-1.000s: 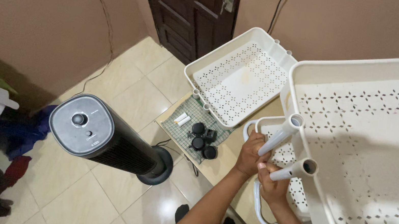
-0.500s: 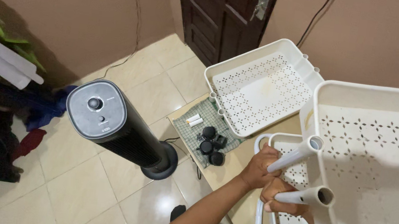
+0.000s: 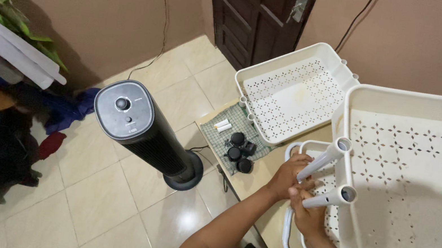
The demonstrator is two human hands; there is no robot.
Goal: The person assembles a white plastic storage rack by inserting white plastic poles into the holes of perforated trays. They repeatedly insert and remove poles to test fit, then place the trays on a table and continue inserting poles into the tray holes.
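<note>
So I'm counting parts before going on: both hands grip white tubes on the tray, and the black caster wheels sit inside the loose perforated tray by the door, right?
Not quite. In the head view the black caster wheels lie on the checked cloth beside the loose perforated tray, not inside it. The left hand and right hand do grip the white tubes.

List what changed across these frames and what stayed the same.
The head camera swung, so the tower fan and loose tray slid rightward in view. The left hand and right hand keep gripping the bases of the two white tubes at the big tray. The black casters on the mat have not moved.
</note>
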